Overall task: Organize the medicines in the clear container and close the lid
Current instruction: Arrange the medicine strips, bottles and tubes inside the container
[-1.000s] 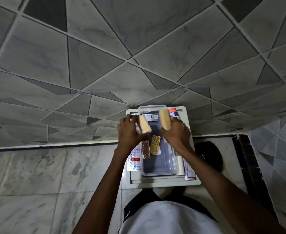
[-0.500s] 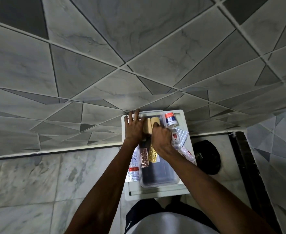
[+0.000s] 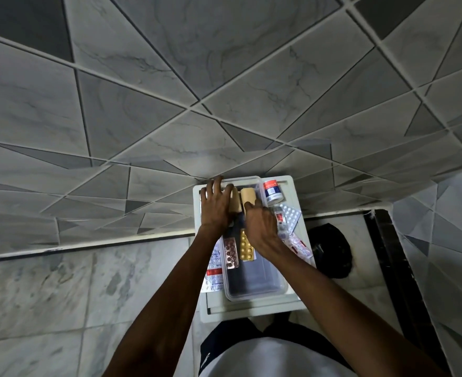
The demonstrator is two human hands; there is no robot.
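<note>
Medicines sit in our clear container point(image 3: 254, 284) on the white table point(image 3: 251, 311): a copper blister strip point(image 3: 231, 253) beside a gold one point(image 3: 245, 247). Our left hand point(image 3: 216, 204) and right hand point(image 3: 259, 227) each grip a tan roll point(image 3: 247, 196) at its far end.

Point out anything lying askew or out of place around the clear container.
Several medicines sit outside the clear plastic container: silver blister strips fanned crookedly to its right, a white jar with an orange band tipped on its side, and a red-and-white strip wedged along its left wall. Nothing looks spilled or damaged.
</note>
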